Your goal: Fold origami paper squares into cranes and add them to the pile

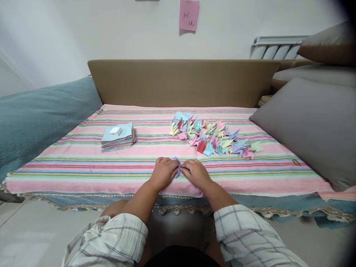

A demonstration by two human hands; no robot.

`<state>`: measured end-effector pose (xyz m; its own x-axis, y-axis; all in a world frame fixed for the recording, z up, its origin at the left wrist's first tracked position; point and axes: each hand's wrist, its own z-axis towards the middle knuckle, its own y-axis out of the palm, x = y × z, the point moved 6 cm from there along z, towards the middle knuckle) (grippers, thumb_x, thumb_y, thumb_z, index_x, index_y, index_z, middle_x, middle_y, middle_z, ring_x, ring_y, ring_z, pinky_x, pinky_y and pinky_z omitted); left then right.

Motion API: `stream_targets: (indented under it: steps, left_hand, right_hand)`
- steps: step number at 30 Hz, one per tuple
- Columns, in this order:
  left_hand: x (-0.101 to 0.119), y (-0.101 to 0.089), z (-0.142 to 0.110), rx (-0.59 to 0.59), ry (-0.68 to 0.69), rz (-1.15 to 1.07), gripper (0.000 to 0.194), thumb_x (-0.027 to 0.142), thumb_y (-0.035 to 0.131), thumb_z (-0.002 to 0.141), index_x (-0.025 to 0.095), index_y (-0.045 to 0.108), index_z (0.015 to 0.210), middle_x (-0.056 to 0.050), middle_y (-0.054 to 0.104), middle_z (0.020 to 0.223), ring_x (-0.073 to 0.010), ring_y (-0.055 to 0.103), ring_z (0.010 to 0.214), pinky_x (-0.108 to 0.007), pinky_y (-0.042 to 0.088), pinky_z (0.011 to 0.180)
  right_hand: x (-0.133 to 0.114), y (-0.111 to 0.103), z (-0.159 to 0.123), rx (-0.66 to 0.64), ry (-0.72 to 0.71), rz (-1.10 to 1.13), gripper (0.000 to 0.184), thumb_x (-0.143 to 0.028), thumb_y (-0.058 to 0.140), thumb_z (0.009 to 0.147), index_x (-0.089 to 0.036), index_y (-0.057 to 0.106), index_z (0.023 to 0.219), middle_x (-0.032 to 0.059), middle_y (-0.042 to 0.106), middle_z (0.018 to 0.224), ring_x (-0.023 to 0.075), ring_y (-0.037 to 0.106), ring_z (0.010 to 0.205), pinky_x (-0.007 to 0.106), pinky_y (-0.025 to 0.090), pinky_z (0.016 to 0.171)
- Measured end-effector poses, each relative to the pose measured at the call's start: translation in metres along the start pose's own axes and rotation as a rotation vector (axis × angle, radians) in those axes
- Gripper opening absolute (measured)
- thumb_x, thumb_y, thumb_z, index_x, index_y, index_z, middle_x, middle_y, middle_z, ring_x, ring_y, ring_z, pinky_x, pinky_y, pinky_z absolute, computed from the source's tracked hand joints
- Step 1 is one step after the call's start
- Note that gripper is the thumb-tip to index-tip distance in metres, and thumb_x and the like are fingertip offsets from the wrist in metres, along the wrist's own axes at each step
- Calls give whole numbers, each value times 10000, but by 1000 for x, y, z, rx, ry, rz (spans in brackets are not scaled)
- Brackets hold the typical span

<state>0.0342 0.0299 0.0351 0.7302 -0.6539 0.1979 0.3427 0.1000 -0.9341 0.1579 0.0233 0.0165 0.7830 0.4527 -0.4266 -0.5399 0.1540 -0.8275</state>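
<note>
Between my hands is a small folded piece of purple origami paper (178, 170), low over the striped cloth near the front of the seat. My left hand (164, 171) pinches its left side with closed fingers. On the other side, my right hand (197, 172) grips it between thumb and fingertips. The fingers cover part of the folds, so its exact shape is hard to make out. Beyond my right hand lies a spread of many-coloured folded paper cranes (214, 139). Up and to the left sits a stack of coloured paper squares (118, 139) with a small white object (115, 131) on top.
A pink and multicoloured striped cloth (69, 167) covers the seat. A grey cushion (308, 126) leans at the right, and a blue-covered armrest (47, 115) bounds the left. Behind stands a brown backrest (178, 83). A small brownish thing (296, 162) lies by the cushion.
</note>
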Motion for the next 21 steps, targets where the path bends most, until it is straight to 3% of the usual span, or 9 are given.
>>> stream_targets:
  steps: [10, 12, 17, 21]
  left_hand:
    - [-10, -5, 1, -59, -120, -195, 233, 248, 462, 805, 264, 664, 919, -21, 656, 848, -194, 554, 882, -332, 360, 830]
    - [-10, -6, -1, -71, -109, -251, 229, 310, 494, 794, 267, 657, 950, -14, 660, 891, -193, 557, 903, -326, 358, 847]
    - [-5, -8, -6, -60, -54, -184, 474, 567, 695, 566, 227, 629, 890, -24, 653, 910, -242, 542, 956, -422, 262, 963]
    - [-2, -7, -7, -72, -35, -128, 383, 526, 692, 610, 240, 638, 859, -24, 653, 925, -243, 541, 969, -486, 189, 989]
  right_hand:
    - [1, -1, 1, 8, 5, 30, 130, -243, 602, 798, -214, 671, 904, 35, 670, 916, 177, 559, 902, 307, 402, 824]
    - [1, -1, 1, 9, 3, 38, 128, -239, 601, 798, -212, 672, 900, 36, 670, 914, 178, 560, 900, 308, 402, 824]
    - [1, -1, 1, 18, 7, 54, 125, -236, 596, 800, -208, 679, 890, 39, 671, 911, 176, 562, 892, 313, 401, 824]
    - [2, -1, 1, 18, 0, 68, 126, -221, 586, 805, -208, 680, 889, 34, 671, 912, 173, 564, 889, 312, 401, 830]
